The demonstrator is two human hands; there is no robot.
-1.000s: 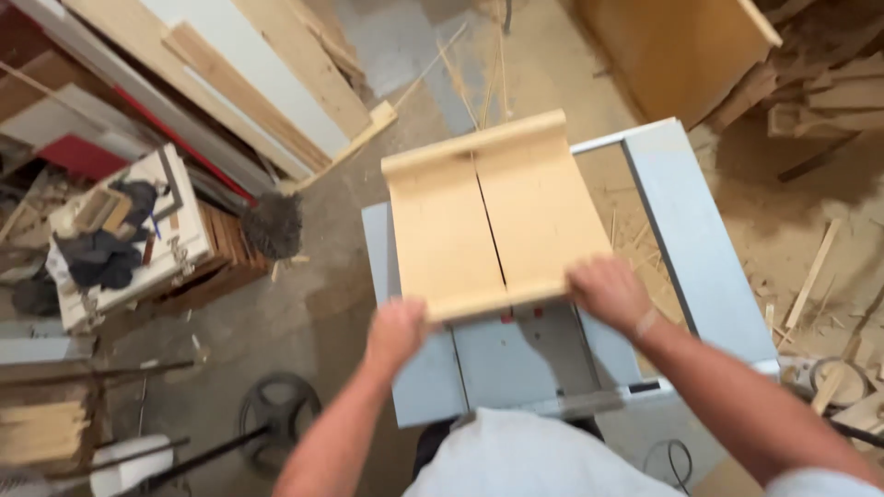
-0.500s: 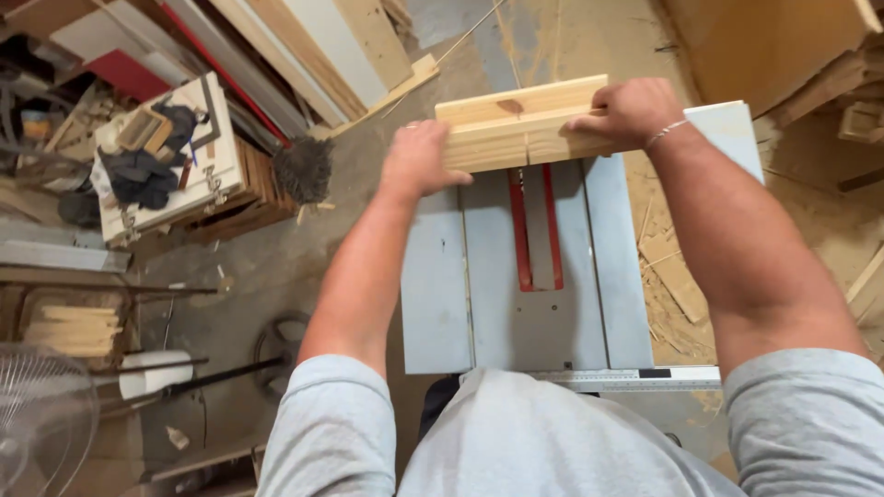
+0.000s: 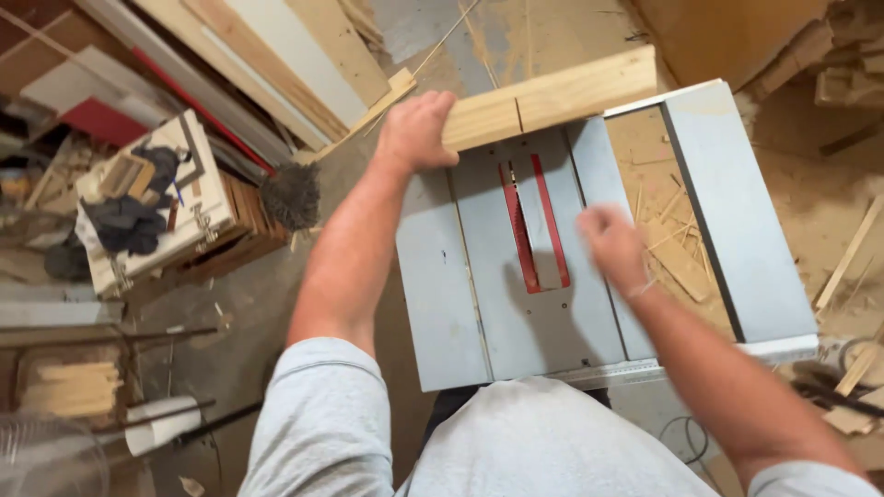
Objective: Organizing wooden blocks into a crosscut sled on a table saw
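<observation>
A grey table saw top [image 3: 460, 285] fills the middle of the view, with a red insert [image 3: 534, 230] around the blade slot. At its far edge stands a wooden sled [image 3: 562, 92] tipped up on edge, a saw kerf cut in it. My left hand [image 3: 414, 129] grips the sled's left end. Over the table's right half my right hand [image 3: 612, 244] hovers, blurred, fingers apart and holding nothing.
Sawdust and thin offcuts [image 3: 672, 248] lie in the gap beside the right extension wing [image 3: 737, 212]. Long boards [image 3: 276, 64] lean at the upper left. A small wooden box with clamps [image 3: 157, 202] and a brush [image 3: 293, 195] sit left. Wood scraps [image 3: 847, 55] pile at the right.
The sled was pushed across the saw and tipped up at the far edge. My right hand let go of it and drew back over the table.
</observation>
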